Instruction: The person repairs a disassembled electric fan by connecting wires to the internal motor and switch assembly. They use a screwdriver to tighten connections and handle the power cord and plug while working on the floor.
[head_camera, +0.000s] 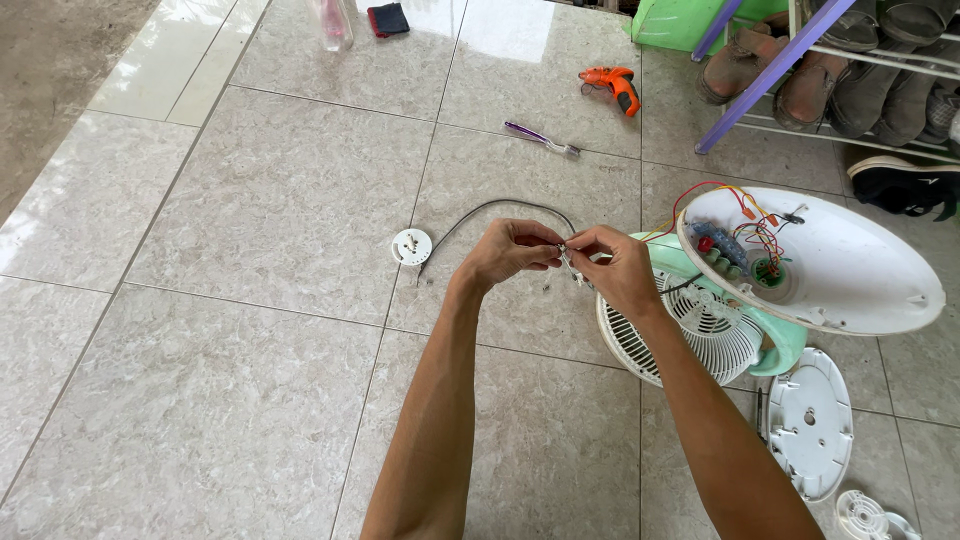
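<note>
My left hand (510, 250) and my right hand (618, 265) meet above the tiled floor, fingertips pinched together on a small whitish part at the end of a dark cable (490, 208). The cable arcs away to the left and down toward the floor near a small round white disc (411, 246). To the right lies a dismantled fan: its white base (850, 270) turned up with red, orange and yellow wires (745, 225) showing, and a mint-green body with a white grille (700, 335) beneath my right wrist.
An orange cordless screwdriver (615, 85) and a purple-handled tool (540, 138) lie on the tiles farther away. A white cover plate (810, 420) and a small round white part (862, 515) sit at lower right. A shoe rack (850, 70) stands at upper right.
</note>
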